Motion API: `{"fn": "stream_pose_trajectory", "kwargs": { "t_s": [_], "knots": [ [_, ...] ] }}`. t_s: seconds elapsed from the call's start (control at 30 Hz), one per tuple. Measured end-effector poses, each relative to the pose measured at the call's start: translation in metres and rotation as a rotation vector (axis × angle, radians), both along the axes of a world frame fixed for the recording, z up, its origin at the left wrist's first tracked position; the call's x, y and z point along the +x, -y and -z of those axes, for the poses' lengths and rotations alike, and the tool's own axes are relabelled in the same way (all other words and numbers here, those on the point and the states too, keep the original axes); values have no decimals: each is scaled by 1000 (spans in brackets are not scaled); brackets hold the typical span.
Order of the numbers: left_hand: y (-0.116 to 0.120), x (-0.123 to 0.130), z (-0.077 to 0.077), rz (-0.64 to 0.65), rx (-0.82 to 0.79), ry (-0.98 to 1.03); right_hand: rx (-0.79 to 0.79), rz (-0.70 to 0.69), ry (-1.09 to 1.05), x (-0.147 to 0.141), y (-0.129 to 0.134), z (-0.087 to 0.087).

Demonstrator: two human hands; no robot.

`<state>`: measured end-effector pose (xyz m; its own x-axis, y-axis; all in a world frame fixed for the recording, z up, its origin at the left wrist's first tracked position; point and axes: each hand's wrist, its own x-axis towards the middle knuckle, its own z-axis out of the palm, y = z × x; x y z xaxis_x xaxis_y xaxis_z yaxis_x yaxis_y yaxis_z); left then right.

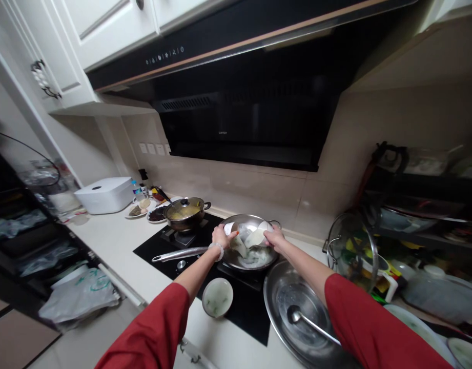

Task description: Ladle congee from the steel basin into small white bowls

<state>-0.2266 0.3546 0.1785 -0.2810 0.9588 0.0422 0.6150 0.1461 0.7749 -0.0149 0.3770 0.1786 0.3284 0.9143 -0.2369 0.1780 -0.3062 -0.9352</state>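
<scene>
A silver wok (232, 260) with a long metal handle stands on the black cooktop. Above it my left hand (221, 237) grips a tilted white bowl (230, 227), whose mouth faces inward. From the other side my right hand (275, 239) holds a second tilted white bowl (265, 226). Pale, whitish stuff shows at both bowls' mouths, and whitish liquid (254, 258) lies in the wok below. Nearer to me, another bowl (218, 297) with pale, green-flecked contents rests at the cooktop's front edge.
On the left burner stands a lidded pot (185, 214). A large metal basin (276, 307) with a ladle (296, 314) in it sits at the right. Plates of food (138, 209) and a white box (105, 195) are at the back left. A glass lid (351, 251) leans by the right rack.
</scene>
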Motion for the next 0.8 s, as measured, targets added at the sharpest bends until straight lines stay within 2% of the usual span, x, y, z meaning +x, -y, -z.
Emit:
{"fn": "stream_pose_trajectory", "kwargs": {
  "t_s": [0.2,0.3,0.4,0.57,0.7,0.73,0.8],
  "knots": [
    [12,8,-8,217,174,-259,204,-361,408,7,14,-16],
    [17,9,-8,303,226,-325,285,-504,526,8,25,-21],
    [20,8,-7,357,260,-361,317,-581,579,8,31,-21],
    [21,6,-7,399,278,-361,345,-566,524,12,34,-19],
    [23,7,-9,381,284,-330,332,-426,342,15,35,-22],
    [23,8,-11,329,271,-255,320,-370,282,15,34,-23],
    [23,11,-16,138,197,19,269,-238,147,13,33,-25]
  ]
}}
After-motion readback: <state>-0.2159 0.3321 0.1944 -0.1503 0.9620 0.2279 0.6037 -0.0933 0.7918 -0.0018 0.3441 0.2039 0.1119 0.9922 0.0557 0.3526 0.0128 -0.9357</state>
